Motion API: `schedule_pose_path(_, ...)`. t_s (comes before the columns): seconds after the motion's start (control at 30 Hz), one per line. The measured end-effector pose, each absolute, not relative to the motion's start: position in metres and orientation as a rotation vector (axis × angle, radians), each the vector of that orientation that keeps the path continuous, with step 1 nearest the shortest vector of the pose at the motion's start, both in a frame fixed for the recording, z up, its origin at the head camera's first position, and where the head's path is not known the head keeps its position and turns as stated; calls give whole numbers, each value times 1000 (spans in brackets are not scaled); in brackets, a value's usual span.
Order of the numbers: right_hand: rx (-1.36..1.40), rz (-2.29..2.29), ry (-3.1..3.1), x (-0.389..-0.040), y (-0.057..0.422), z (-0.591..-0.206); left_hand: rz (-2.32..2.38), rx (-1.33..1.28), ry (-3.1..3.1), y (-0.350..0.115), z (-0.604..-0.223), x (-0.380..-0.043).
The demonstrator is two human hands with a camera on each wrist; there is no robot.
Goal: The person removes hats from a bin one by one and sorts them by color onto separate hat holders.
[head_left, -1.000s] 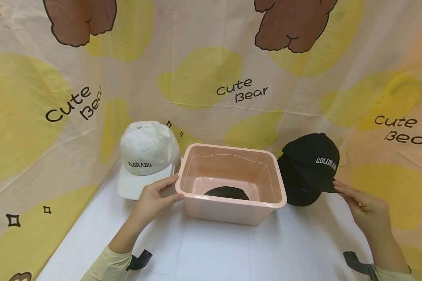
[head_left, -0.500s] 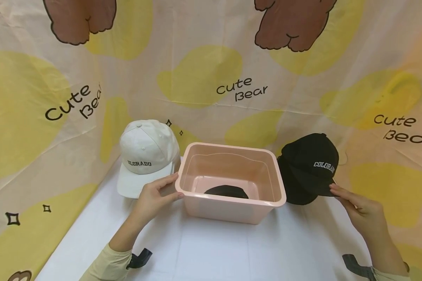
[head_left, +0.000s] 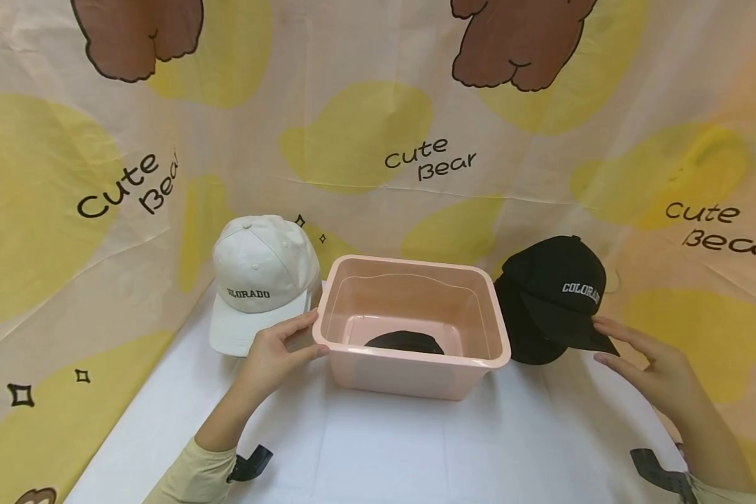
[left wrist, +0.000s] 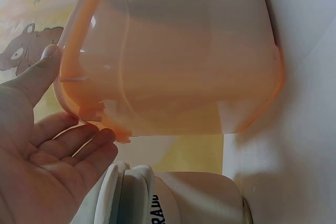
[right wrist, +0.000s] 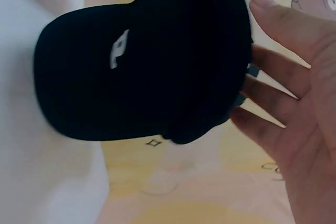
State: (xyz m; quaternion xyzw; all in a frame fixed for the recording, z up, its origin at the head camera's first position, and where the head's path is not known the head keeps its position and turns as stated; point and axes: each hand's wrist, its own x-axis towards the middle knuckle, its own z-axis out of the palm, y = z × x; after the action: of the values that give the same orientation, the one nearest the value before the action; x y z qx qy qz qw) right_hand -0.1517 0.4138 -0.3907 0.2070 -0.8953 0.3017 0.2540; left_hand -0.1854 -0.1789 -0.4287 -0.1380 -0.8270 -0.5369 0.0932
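Note:
A pink plastic bin (head_left: 409, 378) stands mid-table with a dark rounded item (head_left: 406, 342) on its floor. My left hand (head_left: 280, 353) touches the bin's left front corner, thumb on the front rim and fingers at the side, spread apart. To the right, a black baseball cap (head_left: 557, 280) lettered in white sits tilted on another black cap (head_left: 529, 343). At its brim is my right hand (head_left: 661, 374), thumb below and apart from the fingers, whose tips touch the brim edge. The right wrist view shows the fingers behind the brim (right wrist: 223, 51).
A white baseball cap (head_left: 261, 262) rests left of the bin, close behind my left hand. White cloth (head_left: 384, 448) covers the table. A patterned curtain (head_left: 353, 140) with bears and lettering hangs behind and around it.
My right thumb and fingers have parted from their pinch on the black cap's brim. That cap tipped slightly while pinched. My left hand and the bin have stayed in place.

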Motion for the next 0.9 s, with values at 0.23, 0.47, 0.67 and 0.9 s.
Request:
schedule_pose_path(0.23,520,867,-2579,-157,404,-365,-1597,-409,-2457,-180,-429,-186)
schedule_pose_path(0.47,581,880,-2608,-168,393,-343,-1582,-422,-2463,-180,-428,-186)
schedule_pose_path(0.67,715,1055,-2582,-180,376,-322,-1565,-426,-2467,-179,-427,-186)
schedule_pose_path(0.9,793,1088,-2643,-196,354,-296,-1558,-427,-2473,-179,-427,-186)
